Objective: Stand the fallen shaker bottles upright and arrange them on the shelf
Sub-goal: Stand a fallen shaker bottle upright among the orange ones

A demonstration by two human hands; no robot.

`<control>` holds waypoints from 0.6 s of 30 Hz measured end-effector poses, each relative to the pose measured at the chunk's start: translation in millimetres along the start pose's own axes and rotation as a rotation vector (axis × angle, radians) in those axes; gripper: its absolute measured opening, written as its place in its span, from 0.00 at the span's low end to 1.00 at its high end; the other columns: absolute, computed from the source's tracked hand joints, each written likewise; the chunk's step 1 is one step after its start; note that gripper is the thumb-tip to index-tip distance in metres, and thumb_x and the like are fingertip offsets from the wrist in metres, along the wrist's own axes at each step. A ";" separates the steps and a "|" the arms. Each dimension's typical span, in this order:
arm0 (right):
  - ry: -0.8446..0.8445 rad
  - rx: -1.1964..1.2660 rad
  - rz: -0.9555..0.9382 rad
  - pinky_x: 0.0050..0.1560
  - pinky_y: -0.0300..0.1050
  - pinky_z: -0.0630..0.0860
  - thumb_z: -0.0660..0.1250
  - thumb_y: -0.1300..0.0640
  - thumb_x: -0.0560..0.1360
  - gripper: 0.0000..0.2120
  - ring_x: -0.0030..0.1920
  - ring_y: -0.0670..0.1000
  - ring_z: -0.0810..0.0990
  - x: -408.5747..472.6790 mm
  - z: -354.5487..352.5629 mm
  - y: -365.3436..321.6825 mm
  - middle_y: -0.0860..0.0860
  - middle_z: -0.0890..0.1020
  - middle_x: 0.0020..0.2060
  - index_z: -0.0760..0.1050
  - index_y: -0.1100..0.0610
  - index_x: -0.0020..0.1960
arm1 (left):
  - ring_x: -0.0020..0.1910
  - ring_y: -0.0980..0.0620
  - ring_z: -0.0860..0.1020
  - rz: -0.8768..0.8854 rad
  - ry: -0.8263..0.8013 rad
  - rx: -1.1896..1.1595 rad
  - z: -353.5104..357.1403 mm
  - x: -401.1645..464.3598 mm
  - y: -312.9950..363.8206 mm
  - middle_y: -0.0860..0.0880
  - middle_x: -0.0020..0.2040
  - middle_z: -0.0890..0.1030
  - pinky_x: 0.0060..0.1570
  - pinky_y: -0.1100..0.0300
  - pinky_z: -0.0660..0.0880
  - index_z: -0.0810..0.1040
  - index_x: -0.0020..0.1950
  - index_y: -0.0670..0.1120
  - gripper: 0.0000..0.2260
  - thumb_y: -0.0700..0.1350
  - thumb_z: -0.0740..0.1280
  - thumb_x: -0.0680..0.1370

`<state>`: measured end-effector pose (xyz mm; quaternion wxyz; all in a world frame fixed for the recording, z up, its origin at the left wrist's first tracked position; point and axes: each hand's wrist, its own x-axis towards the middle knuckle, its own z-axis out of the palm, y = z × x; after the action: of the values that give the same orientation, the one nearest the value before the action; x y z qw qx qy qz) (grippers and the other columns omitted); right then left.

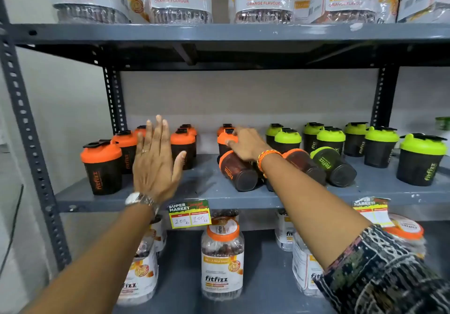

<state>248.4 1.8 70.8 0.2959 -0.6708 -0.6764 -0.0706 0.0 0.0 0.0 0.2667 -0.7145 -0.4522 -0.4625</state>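
Middle shelf (136, 193), head view. Progress check.

Upright so far: a group of orange-lidded shaker bottles toward the left end of the shelf, the nearest one (101, 167) close to the front edge, the rest stepping back toward the rear wall. Two more orange-lidded ones stand near the middle at the back. A run of green-lidded bottles stands along the right half, the foremost (420, 160) near the right end.

Fallen: three bottles lie on their sides around the middle of the shelf, bases pointing toward the front edge. Orange-lidded bottle (237, 171) lies just beside the right wrist; a second orange-lidded one (304, 165) lies to its right, touching or nearly touching a fallen green-lidded bottle (333, 166). Something dark shows under the forearm; cannot tell whether it is a fourth.

Left hand (155, 163): open, fingers spread, palm facing the upright orange group, gripping nothing. Contact with the bottles behind it cannot be confirmed.

Right hand (246, 144): reaching over the fallen bottle, fingers resting on the lid of an upright orange-lidded bottle (225, 141) at the back. Whether it is closed around the lid cannot be told.

Judgement: task well along; at least three bottles left to stand up, then sort by lid colour.
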 end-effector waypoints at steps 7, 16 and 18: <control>-0.283 -0.142 0.102 0.55 0.50 0.73 0.64 0.38 0.78 0.26 0.60 0.64 0.79 7.3 19.6 -4.3 0.61 0.79 0.65 0.79 0.57 0.64 | 0.83 0.44 0.52 -0.194 -0.103 -0.029 14.6 -81.6 -33.0 0.43 0.82 0.58 0.82 0.51 0.42 0.56 0.82 0.41 0.31 0.54 0.51 0.82; -0.316 -0.105 0.149 0.45 0.45 0.71 0.72 0.37 0.70 0.26 0.50 0.58 0.78 18.3 26.6 -9.3 0.57 0.81 0.56 0.80 0.56 0.58 | 0.72 0.42 0.71 -0.201 -0.230 -0.011 26.7 -123.2 -67.9 0.44 0.71 0.76 0.79 0.48 0.55 0.71 0.73 0.47 0.23 0.54 0.54 0.81; -0.296 -0.048 0.158 0.42 0.44 0.71 0.75 0.38 0.68 0.24 0.49 0.58 0.78 18.3 26.3 -12.6 0.57 0.81 0.53 0.80 0.56 0.52 | 0.69 0.44 0.73 -0.156 -0.239 0.013 25.8 -122.6 -75.2 0.46 0.69 0.78 0.77 0.48 0.58 0.72 0.72 0.48 0.22 0.54 0.54 0.81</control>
<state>229.8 29.4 62.2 0.1816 -0.7318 -0.6558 0.0362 -76.3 5.4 -124.5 0.1790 -0.7255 -0.5378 -0.3903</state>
